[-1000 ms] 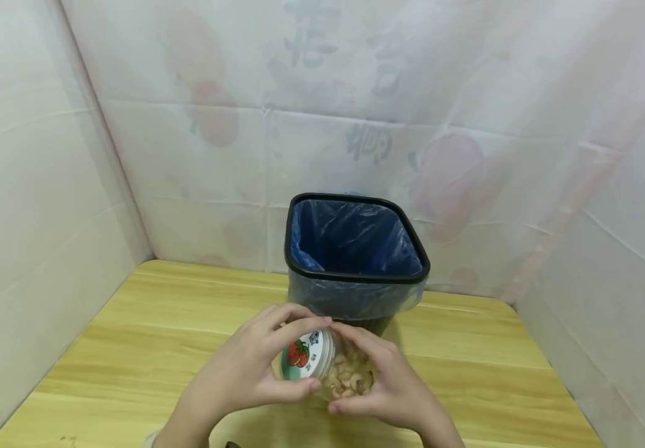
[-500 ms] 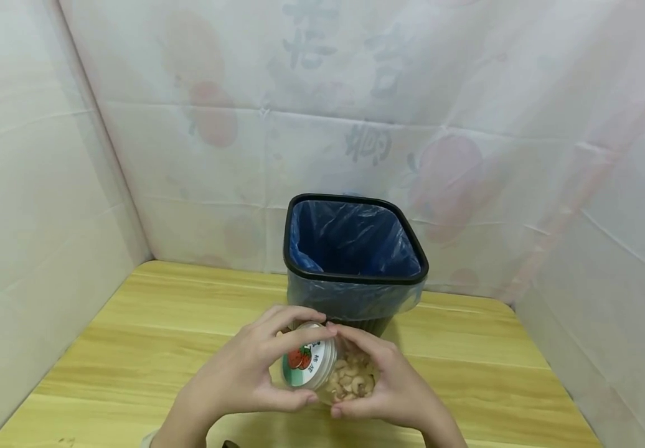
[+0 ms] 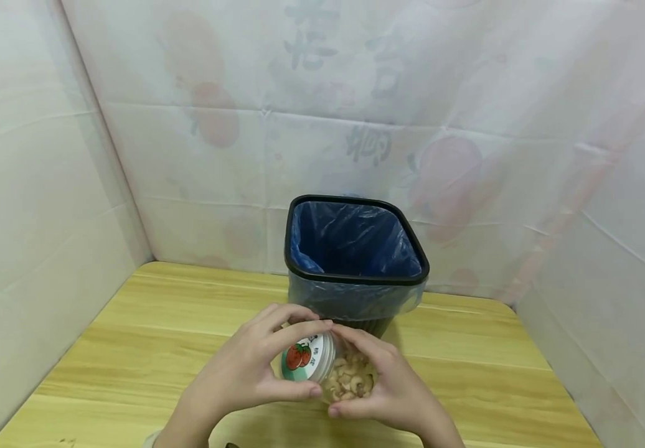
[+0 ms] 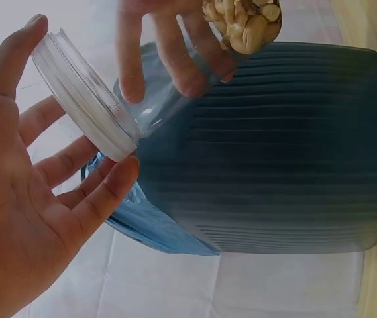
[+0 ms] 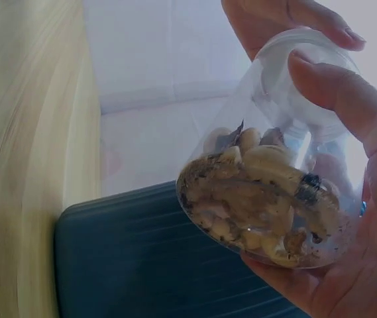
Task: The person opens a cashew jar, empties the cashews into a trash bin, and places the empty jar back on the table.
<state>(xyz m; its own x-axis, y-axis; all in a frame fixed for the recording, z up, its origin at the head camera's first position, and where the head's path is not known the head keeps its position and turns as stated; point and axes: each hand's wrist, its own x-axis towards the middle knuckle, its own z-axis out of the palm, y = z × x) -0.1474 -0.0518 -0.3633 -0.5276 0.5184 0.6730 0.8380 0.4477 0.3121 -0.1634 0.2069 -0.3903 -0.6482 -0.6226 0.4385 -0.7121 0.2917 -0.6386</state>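
Note:
Between my hands is a clear plastic jar (image 3: 347, 376), tilted with its lid end toward the left. Cashew nuts (image 5: 254, 192) lie against its bottom and lower side. Its lid (image 3: 304, 359) is white and green on top, with a red fruit picture. My left hand (image 3: 249, 361) grips the lid round its rim, thumb on the near side and fingers on the far side. My right hand (image 3: 390, 382) holds the jar's body, its fingers showing through the clear wall in the left wrist view. The lid sits on the jar's mouth.
A dark ribbed bin (image 3: 356, 279) with a blue plastic liner (image 3: 356, 236) stands on the wooden table (image 3: 177, 336) just beyond the hands. Pale printed cloth (image 3: 322, 143) hangs behind and on both sides. A small dark object (image 3: 231, 445) shows at the bottom edge.
The lid's printed picture has turned slightly back and forth under my left fingers. Both hands and the jar stay almost in place in front of the bin.

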